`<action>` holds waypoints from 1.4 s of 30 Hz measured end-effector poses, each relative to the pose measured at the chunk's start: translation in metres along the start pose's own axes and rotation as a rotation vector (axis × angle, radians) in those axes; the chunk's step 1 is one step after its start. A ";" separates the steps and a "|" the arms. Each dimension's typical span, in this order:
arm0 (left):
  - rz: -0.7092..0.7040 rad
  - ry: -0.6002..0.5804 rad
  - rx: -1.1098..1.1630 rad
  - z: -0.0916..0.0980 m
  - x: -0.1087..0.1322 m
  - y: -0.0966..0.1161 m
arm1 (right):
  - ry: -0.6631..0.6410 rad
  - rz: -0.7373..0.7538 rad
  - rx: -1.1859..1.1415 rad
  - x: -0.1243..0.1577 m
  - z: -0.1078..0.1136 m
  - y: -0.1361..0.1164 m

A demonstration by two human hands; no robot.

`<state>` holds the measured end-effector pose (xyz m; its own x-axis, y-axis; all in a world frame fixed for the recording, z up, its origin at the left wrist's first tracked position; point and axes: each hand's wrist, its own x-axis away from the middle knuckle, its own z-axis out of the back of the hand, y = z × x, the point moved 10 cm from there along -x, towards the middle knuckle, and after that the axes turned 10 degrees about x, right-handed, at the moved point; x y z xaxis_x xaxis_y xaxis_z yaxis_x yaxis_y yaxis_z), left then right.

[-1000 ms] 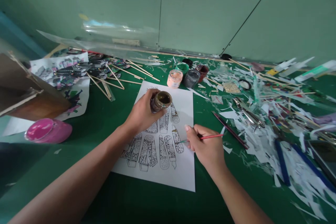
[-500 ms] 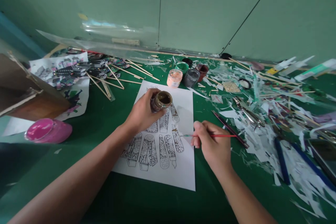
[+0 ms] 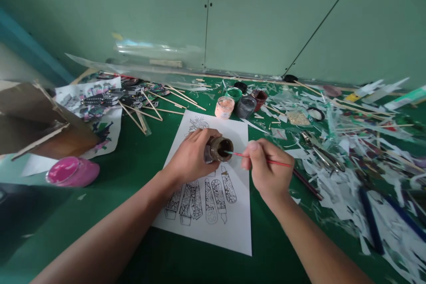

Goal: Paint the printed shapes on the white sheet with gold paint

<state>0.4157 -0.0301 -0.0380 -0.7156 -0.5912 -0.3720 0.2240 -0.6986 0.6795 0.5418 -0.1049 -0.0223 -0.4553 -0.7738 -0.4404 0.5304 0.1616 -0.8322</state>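
Observation:
My left hand (image 3: 195, 153) is closed around a small paint jar (image 3: 216, 150) of dark brownish paint, its mouth tilted toward the right. In my right hand (image 3: 268, 164) is a thin red paintbrush (image 3: 279, 163), pinched between thumb and fingers. The brush tip is at the jar's mouth; whether it touches the paint I cannot tell. Beneath the jar lies a white sheet of paper (image 3: 233, 226) printed with black-outlined patterned shapes. One shape near its right side carries a small brownish mark at the top.
Open jars of peach paint (image 3: 224, 107), grey paint (image 3: 246, 107) and dark red paint (image 3: 259, 98) stand behind the sheet. A pink paint container (image 3: 73, 172) and a cardboard box (image 3: 49, 124) are at left. Paper scraps (image 3: 339, 186), pliers (image 3: 322, 155) and wooden sticks (image 3: 151, 105) lie around.
My left hand has brought the jar right and down, tilting its mouth toward the brush. The brush tip has lifted from above the sheet to the jar's opening. The view has shifted slightly.

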 end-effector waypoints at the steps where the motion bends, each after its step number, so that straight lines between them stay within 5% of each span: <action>1: -0.008 -0.007 -0.008 -0.001 0.000 0.002 | -0.030 0.011 0.043 0.002 -0.003 0.000; 5: -0.015 -0.025 -0.033 -0.003 0.000 0.006 | -0.089 -0.007 0.117 0.003 -0.007 0.005; 10: -0.008 0.004 -0.048 0.003 0.002 0.002 | 0.002 -0.267 -0.235 0.000 0.004 0.035; 15: 0.064 0.069 -0.014 0.010 0.003 -0.008 | -0.042 -0.404 -0.386 0.002 0.002 0.048; 26: 0.236 0.213 0.102 0.020 0.003 -0.036 | -0.347 -0.380 -0.254 0.022 -0.031 0.051; 42: 0.245 0.218 0.091 0.018 0.005 -0.039 | -0.216 -0.422 -0.005 0.041 -0.014 0.051</action>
<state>0.3911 0.0015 -0.0548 -0.4876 -0.8161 -0.3102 0.3045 -0.4920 0.8156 0.5401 -0.1196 -0.0877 -0.4709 -0.8820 0.0160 0.3275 -0.1916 -0.9252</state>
